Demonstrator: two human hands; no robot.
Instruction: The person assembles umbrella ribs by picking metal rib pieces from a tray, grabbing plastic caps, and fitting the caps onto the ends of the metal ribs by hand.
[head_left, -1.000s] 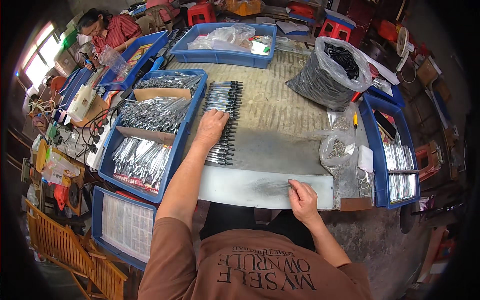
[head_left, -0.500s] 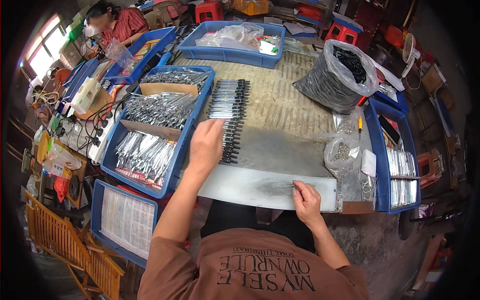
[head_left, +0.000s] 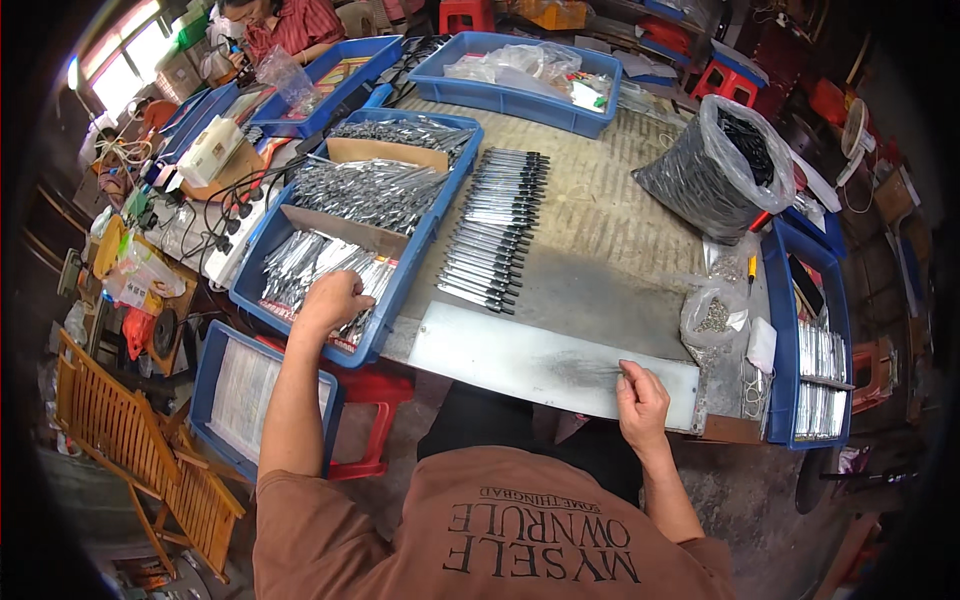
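Note:
My left hand [head_left: 335, 300] is over the nearest compartment of a blue bin [head_left: 376, 325], its fingers curled down among slim silver pens [head_left: 300, 265]. What they pinch, if anything, is hidden. My right hand [head_left: 643, 402] rests at the right part of a pale flat plate [head_left: 500, 352] along the table's front edge. Its thumb and fingers are pressed together; anything between them is too small to name. Between the bin and the table's middle lies a neat column of silver-and-black pens [head_left: 497, 225], side by side.
Cardboard dividers [head_left: 390, 152] split the blue bin. At the right stand a clear bag of black parts [head_left: 715, 165], a small bag of metal bits [head_left: 712, 312] and another blue bin [head_left: 783, 400]. A blue tray [head_left: 515, 85] stands at the back; a co-worker [head_left: 285, 35] sits far left.
My left hand has gone from the column of pens leftward and nearer, into the bin's front compartment. My right hand stays at the plate. The whole view has shifted slightly.

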